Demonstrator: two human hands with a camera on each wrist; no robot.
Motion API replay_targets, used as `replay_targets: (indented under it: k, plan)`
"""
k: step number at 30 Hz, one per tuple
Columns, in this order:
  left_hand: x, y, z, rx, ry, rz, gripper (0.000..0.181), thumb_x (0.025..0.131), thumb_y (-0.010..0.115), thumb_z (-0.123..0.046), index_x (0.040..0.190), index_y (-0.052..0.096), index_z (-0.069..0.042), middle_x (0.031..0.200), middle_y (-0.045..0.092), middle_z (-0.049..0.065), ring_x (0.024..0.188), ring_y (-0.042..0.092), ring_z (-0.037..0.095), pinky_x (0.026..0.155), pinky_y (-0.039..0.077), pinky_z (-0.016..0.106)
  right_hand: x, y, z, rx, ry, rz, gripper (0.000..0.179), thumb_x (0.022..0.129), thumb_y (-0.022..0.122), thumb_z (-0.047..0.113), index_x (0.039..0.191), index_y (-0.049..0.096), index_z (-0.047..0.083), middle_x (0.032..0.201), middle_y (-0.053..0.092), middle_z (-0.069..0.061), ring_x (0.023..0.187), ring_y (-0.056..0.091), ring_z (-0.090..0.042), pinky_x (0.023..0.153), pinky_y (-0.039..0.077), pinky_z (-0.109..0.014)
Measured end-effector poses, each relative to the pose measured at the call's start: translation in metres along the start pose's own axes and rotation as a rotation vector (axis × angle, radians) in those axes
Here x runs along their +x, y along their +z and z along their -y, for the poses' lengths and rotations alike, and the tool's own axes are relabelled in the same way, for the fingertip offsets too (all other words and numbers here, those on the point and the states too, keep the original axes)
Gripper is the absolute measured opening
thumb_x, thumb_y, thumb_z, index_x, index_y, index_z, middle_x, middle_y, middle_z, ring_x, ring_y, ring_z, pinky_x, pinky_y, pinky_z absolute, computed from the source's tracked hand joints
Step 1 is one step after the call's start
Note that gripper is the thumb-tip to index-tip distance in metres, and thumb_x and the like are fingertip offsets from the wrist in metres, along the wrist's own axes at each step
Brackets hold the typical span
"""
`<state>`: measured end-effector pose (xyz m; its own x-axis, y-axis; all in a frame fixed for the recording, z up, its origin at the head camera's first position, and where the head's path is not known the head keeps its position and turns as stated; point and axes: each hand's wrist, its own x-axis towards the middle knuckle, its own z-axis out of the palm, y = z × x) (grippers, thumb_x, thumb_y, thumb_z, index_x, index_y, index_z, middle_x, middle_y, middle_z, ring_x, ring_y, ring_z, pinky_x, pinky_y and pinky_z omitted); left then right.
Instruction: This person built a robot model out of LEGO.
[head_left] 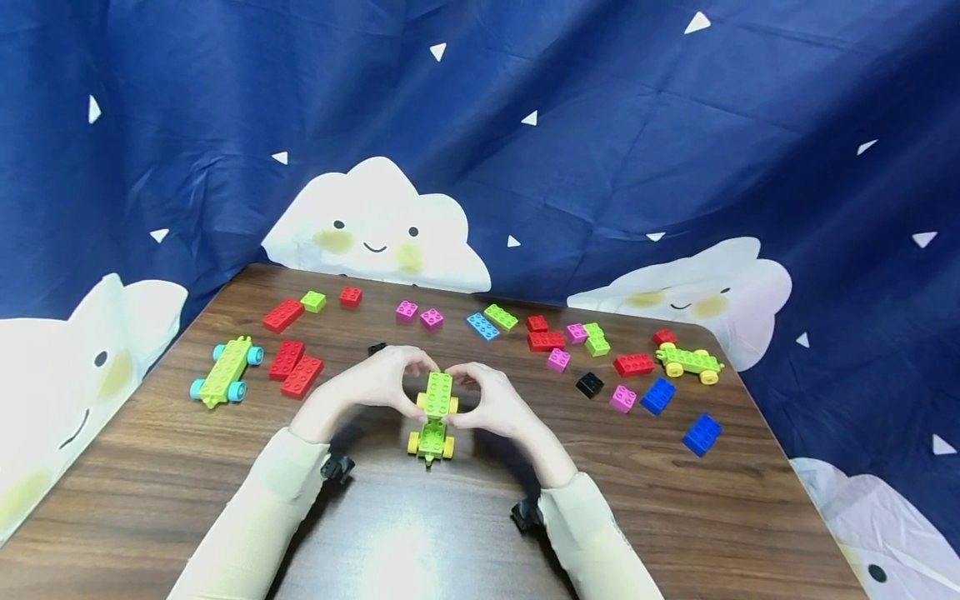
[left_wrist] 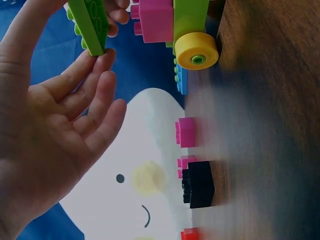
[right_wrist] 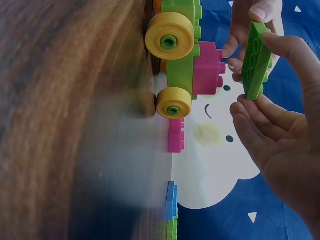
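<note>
A lime-green building plate (head_left: pixel 438 394) is held level by both hands, raised over a small toy car. My left hand (head_left: pixel 386 379) pinches it from the left between thumb and fingers. From the opposite side my right hand (head_left: pixel 491 404) grips it in the same way. The car base (head_left: pixel 431 443) is green with yellow wheels (right_wrist: pixel 169 36) and stands on the table. On its top sits a pink brick (right_wrist: pixel 206 67), studs up, which the plate hides in the head view. Both wrist views show a gap between plate and brick.
On the left stands a green car base with blue wheels (head_left: pixel 227 371), beside several red bricks (head_left: pixel 302 377). Far right is another yellow-wheeled base (head_left: pixel 690 362), near blue bricks (head_left: pixel 702 434). Pink, red and green bricks, a blue plate (head_left: pixel 483 326) and a black brick (head_left: pixel 590 384) lie across the back.
</note>
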<state>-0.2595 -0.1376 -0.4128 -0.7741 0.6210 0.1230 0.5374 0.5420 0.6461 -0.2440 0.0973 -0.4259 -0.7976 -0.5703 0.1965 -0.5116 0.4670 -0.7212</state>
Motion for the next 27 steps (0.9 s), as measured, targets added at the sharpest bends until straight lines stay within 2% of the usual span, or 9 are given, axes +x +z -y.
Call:
replay_targets:
  k: [9, 16, 27]
  plan:
    - [0.001, 0.003, -0.001, 0.028, -0.028, 0.029, 0.061, 0.058, 0.093, -0.032, 0.109, 0.067, -0.011, 0.102, 0.067, -0.001, 0.095, 0.059, 0.018, 0.083, 0.049, 0.033, -0.001, 0.0, 0.001, -0.029, 0.008, 0.028, 0.06, 0.066, 0.086, 0.021, 0.12, 0.063, 0.005, 0.11, 0.067, -0.008, 0.104, 0.063, -0.024, 0.095, 0.052, -0.035]
    - [0.003, 0.01, 0.002, 0.026, -0.016, 0.071, 0.059, 0.056, 0.093, -0.032, 0.104, 0.065, -0.011, 0.102, 0.066, 0.0, 0.094, 0.061, 0.017, 0.084, 0.05, 0.031, -0.002, 0.004, -0.003, -0.059, 0.026, 0.058, 0.057, 0.067, 0.086, 0.018, 0.117, 0.064, 0.004, 0.108, 0.068, -0.008, 0.103, 0.064, -0.021, 0.095, 0.052, -0.034]
    - [0.001, 0.011, 0.0, 0.046, -0.007, 0.083, 0.057, 0.055, 0.093, -0.031, 0.101, 0.066, -0.01, 0.099, 0.064, 0.002, 0.093, 0.062, 0.019, 0.083, 0.05, 0.029, -0.003, 0.005, -0.002, -0.063, 0.022, 0.076, 0.055, 0.066, 0.086, 0.018, 0.115, 0.064, 0.003, 0.11, 0.069, -0.009, 0.104, 0.065, -0.026, 0.095, 0.052, -0.038]
